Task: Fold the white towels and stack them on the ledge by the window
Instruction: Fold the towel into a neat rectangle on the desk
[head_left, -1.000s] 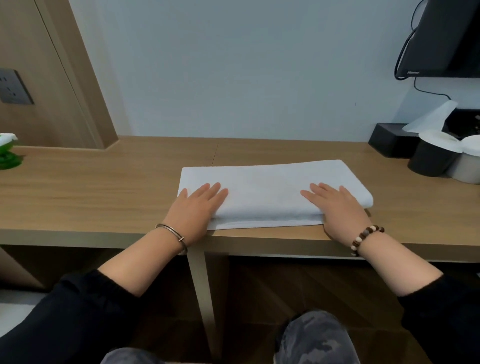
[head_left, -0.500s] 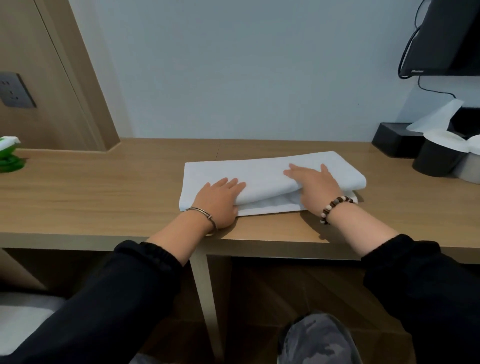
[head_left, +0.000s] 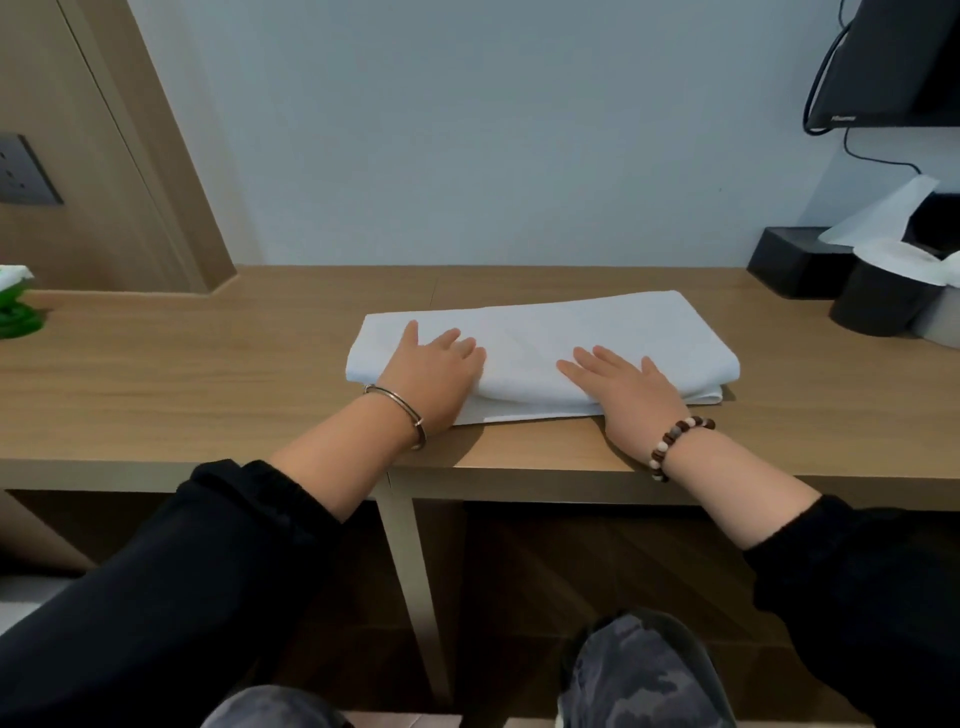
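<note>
A white towel (head_left: 561, 338), folded into a long narrow strip, lies on the wooden ledge (head_left: 208, 374) in front of me. My left hand (head_left: 431, 376) lies flat on the towel's left end, a metal bangle on its wrist. My right hand (head_left: 623, 387) rests flat on the towel's near right part, fingers straight and spread, a bead bracelet on the wrist. The towel's lower layers stick out a little along the near edge and at the right end. No other towel is in view.
At the ledge's right end stand a black box (head_left: 789, 260), a black tissue holder (head_left: 878, 306) with white paper, and a grey cup (head_left: 940, 322). A dark screen (head_left: 893, 62) hangs above them. A green object (head_left: 15, 312) sits far left. The wall runs close behind.
The towel has been folded once more lengthwise, away from me, and is now narrower. Both hands moved from its near edge onto its top and now lie flat on it.
</note>
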